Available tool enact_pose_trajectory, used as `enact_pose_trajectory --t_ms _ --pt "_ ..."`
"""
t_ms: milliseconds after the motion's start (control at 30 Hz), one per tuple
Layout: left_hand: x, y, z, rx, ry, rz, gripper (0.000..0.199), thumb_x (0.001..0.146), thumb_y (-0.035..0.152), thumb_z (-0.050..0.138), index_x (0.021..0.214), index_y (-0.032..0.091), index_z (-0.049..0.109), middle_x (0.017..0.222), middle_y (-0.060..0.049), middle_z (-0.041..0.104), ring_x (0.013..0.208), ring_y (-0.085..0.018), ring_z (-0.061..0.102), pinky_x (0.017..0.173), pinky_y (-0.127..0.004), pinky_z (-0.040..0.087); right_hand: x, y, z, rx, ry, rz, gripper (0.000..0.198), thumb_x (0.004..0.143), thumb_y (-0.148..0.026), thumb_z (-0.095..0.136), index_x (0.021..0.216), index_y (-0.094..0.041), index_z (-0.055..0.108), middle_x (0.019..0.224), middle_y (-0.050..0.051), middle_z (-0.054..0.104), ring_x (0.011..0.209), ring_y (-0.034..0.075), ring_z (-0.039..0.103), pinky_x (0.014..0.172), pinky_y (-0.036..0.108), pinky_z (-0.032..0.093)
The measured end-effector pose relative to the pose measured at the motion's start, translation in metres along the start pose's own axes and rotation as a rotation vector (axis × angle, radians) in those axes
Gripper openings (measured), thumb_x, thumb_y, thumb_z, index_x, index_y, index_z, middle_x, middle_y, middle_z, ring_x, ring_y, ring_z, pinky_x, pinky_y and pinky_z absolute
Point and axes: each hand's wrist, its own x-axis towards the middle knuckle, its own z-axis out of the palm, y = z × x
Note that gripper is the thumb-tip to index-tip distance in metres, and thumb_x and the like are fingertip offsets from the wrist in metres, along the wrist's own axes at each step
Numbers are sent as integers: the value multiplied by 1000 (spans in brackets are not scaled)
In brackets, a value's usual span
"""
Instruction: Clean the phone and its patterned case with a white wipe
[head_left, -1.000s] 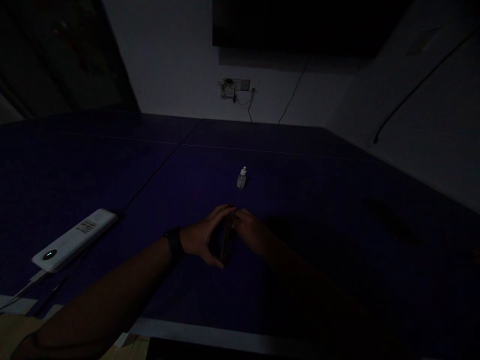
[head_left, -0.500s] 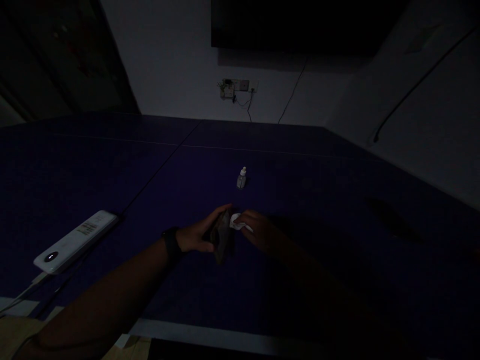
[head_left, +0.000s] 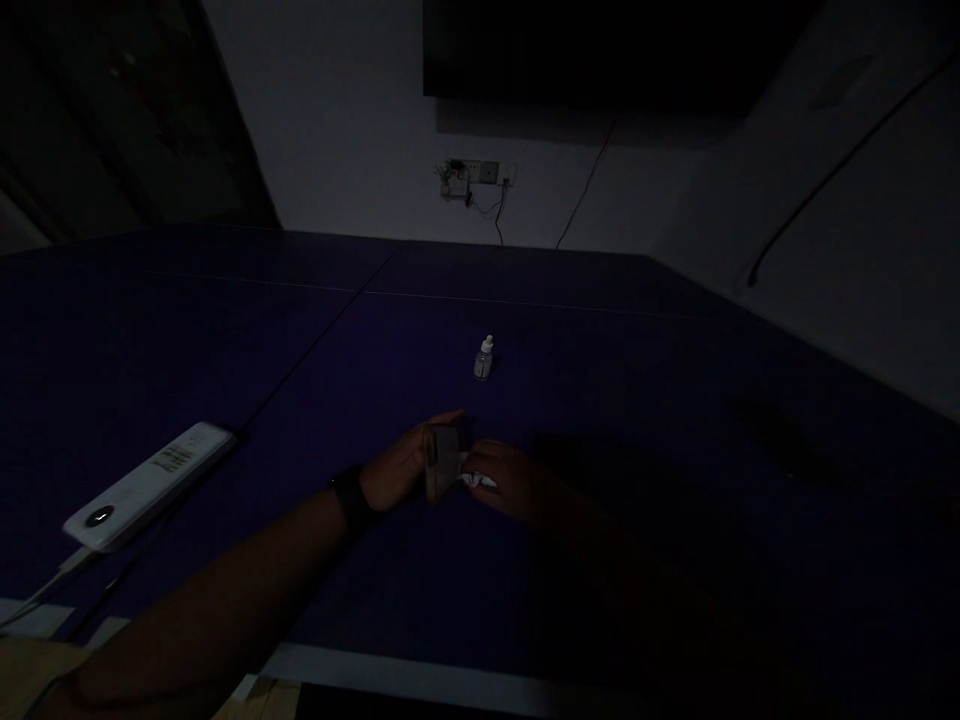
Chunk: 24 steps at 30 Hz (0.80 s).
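In the dim middle of the head view, my left hand point(head_left: 397, 468), with a dark watch on its wrist, grips a small rectangular thing point(head_left: 442, 460) with a brownish edge and a greyer face. Its exact kind is too dark to make out. My right hand point(head_left: 510, 480) is closed on a crumpled white tissue point(head_left: 478, 481), held against or very near the grey face. Beyond both hands a small clear dropper bottle point(head_left: 483, 362) with a white cap stands upright on the dark blue table point(head_left: 360, 360).
A long white power strip-like device point(head_left: 154, 485) with a round dark display lies at the left, a cable point(head_left: 45, 590) running from its near end. Toward the right rests a dark flat object point(head_left: 787, 440). Wall sockets point(head_left: 480, 172) and a large screen point(head_left: 600, 50) are at the back.
The rectangular thing has turned in my left hand, so its brownish edge and grey face show more. My right hand with the tissue has moved slightly lower.
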Motion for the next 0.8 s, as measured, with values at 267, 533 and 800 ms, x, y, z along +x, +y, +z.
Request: enact_pose_trajectory --t_ms 267,533,800 --pt "2 0 4 147 48 91 89 86 86 36 147 22 42 142 -16 52 130 -35 51 109 -51 39 -1 -4 2 35 7 83 10 90 -15 63 100 -17 66 95 9 69 88 21 66 77 32 53" --pt "5 4 2 293 45 97 93 81 74 66 151 22 34 141 -17 54 128 -34 54 107 -49 41 -4 -7 0 115 -8 43 15 89 -12 63 102 -19 66 100 8 69 92 20 66 82 31 53" --pt "9 11 3 398 35 92 86 79 83 56 137 20 48 129 -14 63 116 -33 62 101 -45 46 6 4 -1 -113 -65 -12 22 88 -4 57 104 -17 65 104 11 66 98 24 62 90 40 53"
